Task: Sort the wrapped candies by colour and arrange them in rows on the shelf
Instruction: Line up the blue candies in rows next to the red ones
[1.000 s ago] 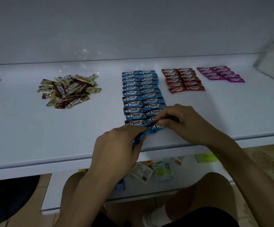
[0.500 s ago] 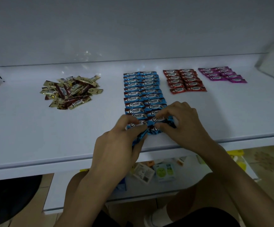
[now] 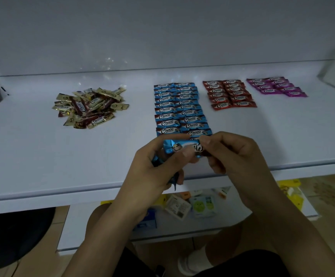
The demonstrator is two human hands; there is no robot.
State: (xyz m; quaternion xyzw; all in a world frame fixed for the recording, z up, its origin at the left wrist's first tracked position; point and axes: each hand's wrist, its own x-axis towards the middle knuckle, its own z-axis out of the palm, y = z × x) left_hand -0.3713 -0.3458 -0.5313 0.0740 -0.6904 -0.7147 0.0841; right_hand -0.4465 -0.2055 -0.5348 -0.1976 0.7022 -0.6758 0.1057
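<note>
Shelf (image 3: 32, 152): white, flat, spanning the view from 9 to 3 o'clock.
Gold and brown pile (image 3: 90, 106): loose, unsorted heap of wrapped candies at about 10 o'clock on the shelf, well apart from the sorted groups.
Blue rows (image 3: 179, 107): two columns side by side near the centre, running from 12 o'clock toward the hands; the nearest candies are partly hidden behind the fingers.
Left hand (image 3: 152, 172): at 6 o'clock, thumb and fingers pinching the left end of the held blue candy (image 3: 179, 147), with more blue wrappers (image 3: 173, 179) tucked in the palm.
Right hand (image 3: 234, 154): just right of centre, fingertips pinching the right end of the same candy, held level above the shelf's front part.
Red rows (image 3: 229, 93): two neat columns at about 1 o'clock.
Purple rows (image 3: 276, 86): two short columns at 2 o'clock, beside the red.
</note>
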